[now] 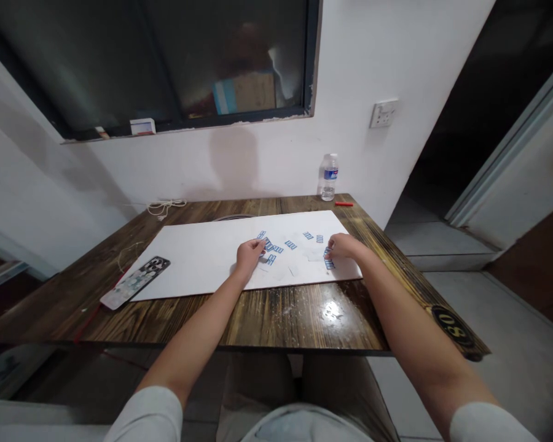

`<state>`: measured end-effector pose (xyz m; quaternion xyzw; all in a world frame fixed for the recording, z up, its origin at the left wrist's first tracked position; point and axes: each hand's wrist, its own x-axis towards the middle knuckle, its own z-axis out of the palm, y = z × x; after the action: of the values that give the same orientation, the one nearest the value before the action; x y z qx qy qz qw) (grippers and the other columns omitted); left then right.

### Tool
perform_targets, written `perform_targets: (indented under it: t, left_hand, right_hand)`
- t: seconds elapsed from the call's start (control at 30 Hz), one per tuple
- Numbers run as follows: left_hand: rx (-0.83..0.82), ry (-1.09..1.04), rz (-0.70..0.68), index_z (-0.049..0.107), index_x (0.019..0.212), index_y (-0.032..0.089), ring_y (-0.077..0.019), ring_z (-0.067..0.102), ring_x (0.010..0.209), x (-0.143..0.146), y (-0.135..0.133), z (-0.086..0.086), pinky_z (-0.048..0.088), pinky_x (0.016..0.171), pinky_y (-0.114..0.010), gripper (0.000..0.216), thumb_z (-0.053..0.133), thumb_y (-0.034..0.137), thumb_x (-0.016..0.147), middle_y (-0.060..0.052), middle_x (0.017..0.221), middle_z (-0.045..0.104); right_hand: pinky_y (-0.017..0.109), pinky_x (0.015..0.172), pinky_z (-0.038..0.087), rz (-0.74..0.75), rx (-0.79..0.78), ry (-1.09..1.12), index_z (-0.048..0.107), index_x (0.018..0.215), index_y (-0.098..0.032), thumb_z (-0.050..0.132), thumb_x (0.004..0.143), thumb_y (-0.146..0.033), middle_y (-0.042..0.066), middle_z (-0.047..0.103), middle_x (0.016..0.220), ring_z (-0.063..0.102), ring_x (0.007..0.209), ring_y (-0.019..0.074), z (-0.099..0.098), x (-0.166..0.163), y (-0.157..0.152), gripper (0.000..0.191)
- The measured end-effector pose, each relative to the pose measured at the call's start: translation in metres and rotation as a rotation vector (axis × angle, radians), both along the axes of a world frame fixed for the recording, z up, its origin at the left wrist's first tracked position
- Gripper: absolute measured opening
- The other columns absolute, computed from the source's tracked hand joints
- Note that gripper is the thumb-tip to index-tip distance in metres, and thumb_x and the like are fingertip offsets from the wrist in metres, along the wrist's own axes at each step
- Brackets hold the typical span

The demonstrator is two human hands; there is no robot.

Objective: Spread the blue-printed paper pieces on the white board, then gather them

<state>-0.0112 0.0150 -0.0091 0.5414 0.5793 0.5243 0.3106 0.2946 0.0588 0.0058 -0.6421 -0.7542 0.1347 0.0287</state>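
Small flat pieces with blue outlines and slanted bars, like tiny ladders, lie scattered on a white board [203, 258]. My left hand [250, 258] is closed in a pinch at one blue-barred piece [268, 244], over a cluster of others, including a lower piece [271, 259]. At the board's right side my right hand [344, 246] has its fingertips pinched at another blue-barred piece [327, 252]; one more piece [329, 265] lies just below it. Between the hands are a lone piece [290, 245] and, farther back, a pair of pieces [308, 235].
A phone in a patterned case [138, 281] overlaps the board's left edge. At the back of the wooden table [276, 319] are a white cable [166, 207], a water bottle [330, 178] and a red pen-like stick [343, 204]. A round "80" plaque [452, 325] marks the right corner.
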Motion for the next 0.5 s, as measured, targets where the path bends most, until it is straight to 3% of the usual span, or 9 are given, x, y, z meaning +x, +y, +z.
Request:
perform_targets:
  t: [0.17,0.37,0.5]
  left_hand:
    - [0.009,0.021,-0.001,0.074,0.077,0.015,-0.0148,0.061,0.059,0.003,-0.003,0.004,0.048,0.056,-0.025,0.034,0.070,0.048,0.071,-0.002,0.060,0.066]
    - [0.001,0.035,-0.029,0.074,0.077,0.015,-0.0153,0.060,0.058,0.006,-0.007,0.008,0.048,0.057,-0.026,0.031,0.070,0.045,0.072,-0.003,0.060,0.067]
    - [-0.012,0.049,-0.039,0.074,0.078,0.015,-0.0159,0.060,0.058,0.006,-0.008,0.008,0.047,0.056,-0.027,0.030,0.069,0.044,0.073,-0.004,0.061,0.068]
  right_hand:
    - [0.026,0.061,0.042,0.033,0.053,0.076,0.076,0.081,-0.017,0.077,0.067,-0.029,0.009,0.074,0.084,0.066,0.076,0.0213,0.003,-0.003,-0.002,0.018]
    - [0.025,0.067,0.043,0.093,0.383,0.393,0.069,0.078,-0.019,0.069,0.076,-0.025,0.004,0.072,0.082,0.063,0.076,0.0178,0.007,-0.011,-0.005,0.007]
    - [0.027,0.069,0.045,0.180,0.471,0.616,0.067,0.083,-0.019,0.060,0.082,-0.023,0.003,0.072,0.081,0.064,0.072,0.0164,0.005,-0.028,-0.010,0.008]
